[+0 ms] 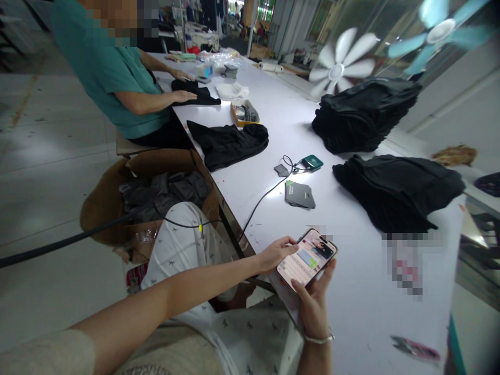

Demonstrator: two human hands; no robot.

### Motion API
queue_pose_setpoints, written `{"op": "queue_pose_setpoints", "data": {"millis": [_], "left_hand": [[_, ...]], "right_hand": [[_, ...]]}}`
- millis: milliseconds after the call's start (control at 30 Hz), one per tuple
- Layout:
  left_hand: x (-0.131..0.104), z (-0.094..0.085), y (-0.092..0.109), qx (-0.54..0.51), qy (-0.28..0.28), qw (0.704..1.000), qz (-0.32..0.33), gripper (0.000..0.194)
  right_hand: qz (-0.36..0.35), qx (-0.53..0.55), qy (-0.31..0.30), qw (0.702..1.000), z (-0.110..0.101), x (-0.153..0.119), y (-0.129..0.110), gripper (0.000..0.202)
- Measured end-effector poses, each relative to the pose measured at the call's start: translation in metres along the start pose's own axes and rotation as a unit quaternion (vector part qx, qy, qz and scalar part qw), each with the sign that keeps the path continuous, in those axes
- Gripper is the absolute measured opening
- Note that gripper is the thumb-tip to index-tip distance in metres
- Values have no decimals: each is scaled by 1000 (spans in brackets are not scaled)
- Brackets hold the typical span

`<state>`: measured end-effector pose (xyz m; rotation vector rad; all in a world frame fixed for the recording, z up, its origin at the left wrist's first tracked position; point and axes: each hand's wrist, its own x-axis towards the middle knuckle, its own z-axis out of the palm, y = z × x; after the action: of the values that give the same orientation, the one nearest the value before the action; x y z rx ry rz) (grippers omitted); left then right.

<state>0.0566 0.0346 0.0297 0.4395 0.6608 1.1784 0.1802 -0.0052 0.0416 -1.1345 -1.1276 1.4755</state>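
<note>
A: What is being held?

B: A phone with a lit screen, just above the near edge of the white counter. The right hand cradles it from below, fingers wrapped round its lower end, a bracelet at the wrist. The left hand reaches in from the left, fingers closed on the phone's upper left edge.

A: What lies around it?

B: Farther along the counter, a dark tag stack, then a green device with a black cable trailing over the edge. To the right, two heaps of black garments. A looser black garment lies to the left.

A: Anyone else?

B: A person in a teal shirt sits at the far left, both hands flat on another black cloth. A cardboard box stands on the floor beside the counter.
</note>
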Motion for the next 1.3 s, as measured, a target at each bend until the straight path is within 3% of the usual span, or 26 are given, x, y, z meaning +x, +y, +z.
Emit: {"op": "queue_pose_setpoints", "data": {"millis": [133,233,367,500,700,1000,1300], "left_hand": [[-1,-1,-1,41,-10,999,2,54],[0,-2,-3,30,-11,999,11,48],[3,-4,-6,28,-8,1000,2,45],[1,-5,-8,94,-54,994,-4,48],[0,-6,-8,132,-36,990,9,50],[4,-4,-7,44,8,999,2,47],[2,-3,-5,54,-5,999,1,45]], "right_hand": [[-9,-4,10,1000,3,0,-2,99],[-30,-8,28,999,7,0,-1,93],[-88,-43,108,989,11,2,3,92],[-125,-54,181,974,12,3,4,81],[-136,-72,174,973,13,6,5,80],[-99,-95,171,976,14,6,2,77],[-75,-113,171,976,15,8,0,79]]}}
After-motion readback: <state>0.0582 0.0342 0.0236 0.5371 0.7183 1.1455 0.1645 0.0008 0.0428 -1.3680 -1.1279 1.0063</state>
